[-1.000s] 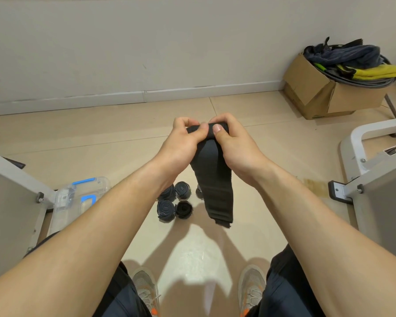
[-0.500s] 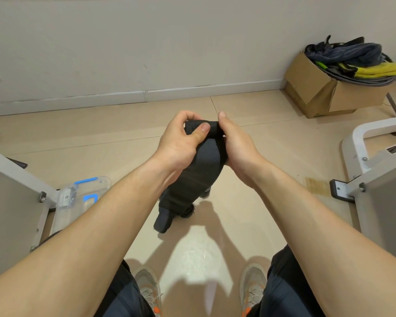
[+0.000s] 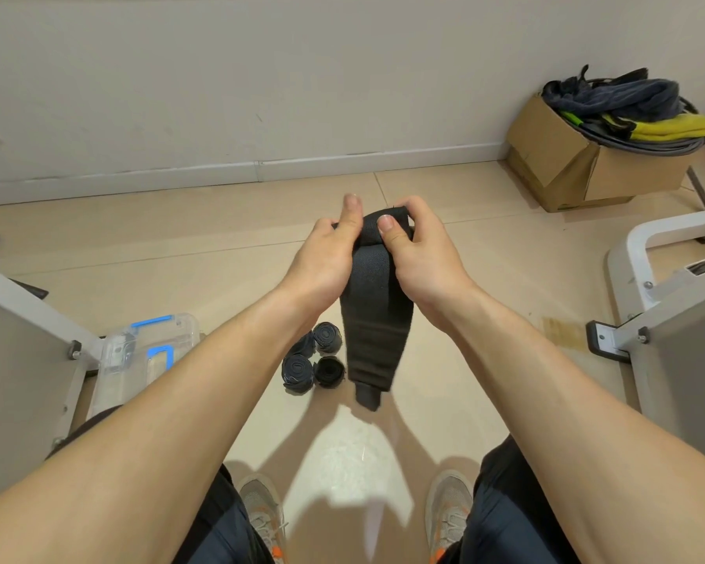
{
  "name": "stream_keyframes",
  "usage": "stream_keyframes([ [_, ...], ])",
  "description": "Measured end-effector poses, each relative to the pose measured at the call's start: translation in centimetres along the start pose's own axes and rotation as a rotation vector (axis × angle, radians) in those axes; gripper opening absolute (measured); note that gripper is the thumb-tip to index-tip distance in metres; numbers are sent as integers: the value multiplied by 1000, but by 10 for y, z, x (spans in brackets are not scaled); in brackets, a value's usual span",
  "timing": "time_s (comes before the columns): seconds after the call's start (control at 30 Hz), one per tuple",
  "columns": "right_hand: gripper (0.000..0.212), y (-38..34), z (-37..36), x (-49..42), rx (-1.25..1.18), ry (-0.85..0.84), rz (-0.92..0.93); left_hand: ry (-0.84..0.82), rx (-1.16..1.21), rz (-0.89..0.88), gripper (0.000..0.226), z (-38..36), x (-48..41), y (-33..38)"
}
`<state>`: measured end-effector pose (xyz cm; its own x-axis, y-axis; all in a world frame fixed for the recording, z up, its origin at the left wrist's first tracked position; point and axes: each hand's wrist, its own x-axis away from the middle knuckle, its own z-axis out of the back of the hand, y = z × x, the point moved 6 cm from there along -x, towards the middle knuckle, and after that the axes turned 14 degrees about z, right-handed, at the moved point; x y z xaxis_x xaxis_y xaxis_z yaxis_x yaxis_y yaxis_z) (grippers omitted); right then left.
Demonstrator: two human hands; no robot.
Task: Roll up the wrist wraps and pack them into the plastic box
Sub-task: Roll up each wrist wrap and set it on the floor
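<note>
A black wrist wrap (image 3: 377, 319) hangs in the air before me, its top end partly rolled between both hands. My left hand (image 3: 326, 262) holds the roll's left side, thumb lifted straight. My right hand (image 3: 418, 254) grips the right side, thumb pressed on the roll. The loose tail dangles down toward the floor. Several rolled dark wraps (image 3: 314, 362) stand on the tiles below my left wrist. A clear plastic box (image 3: 139, 356) with blue latches lies on the floor at the left, partly behind my left forearm.
White metal frames stand at the left (image 3: 29, 319) and the right (image 3: 660, 303). A cardboard box (image 3: 578, 164) piled with cloth and cables sits by the wall at the far right. My two shoes (image 3: 261, 510) rest on the beige tiles.
The hanging tail swung from the left back to straight down. My left thumb lifted off the roll, and my right hand closed over its right side.
</note>
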<state>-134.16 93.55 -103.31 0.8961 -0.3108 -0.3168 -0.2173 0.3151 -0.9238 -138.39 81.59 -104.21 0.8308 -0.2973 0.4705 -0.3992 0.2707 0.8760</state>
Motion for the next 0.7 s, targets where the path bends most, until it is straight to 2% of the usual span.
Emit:
stream_keyframes([
  [0.1,10,-2,-3,1,-17,-40,-11,10,66,-54,58,1,2,1],
  [0.2,4,0,-7,2,-124,-80,-111,-9,128,-72,41,2,5,2],
  [0.3,10,2,-7,3,-257,-52,-207,-9,154,-135,26,7,4,4],
  [0.37,35,6,-10,3,-214,-79,-225,-15,155,-186,13,8,3,6],
  [0.43,63,4,-12,4,-148,-92,-208,-35,146,-214,13,8,1,7],
  [0.47,68,4,-12,3,-148,-79,-188,-52,142,-228,16,8,2,8],
  [0.5,65,5,-12,2,-159,-59,-170,-66,140,-238,18,7,3,9],
  [0.6,38,3,-7,0,-210,-11,-141,-118,178,-213,21,6,5,10],
  [0.7,31,2,-4,0,-243,-4,-125,-146,208,-112,16,4,4,8],
])
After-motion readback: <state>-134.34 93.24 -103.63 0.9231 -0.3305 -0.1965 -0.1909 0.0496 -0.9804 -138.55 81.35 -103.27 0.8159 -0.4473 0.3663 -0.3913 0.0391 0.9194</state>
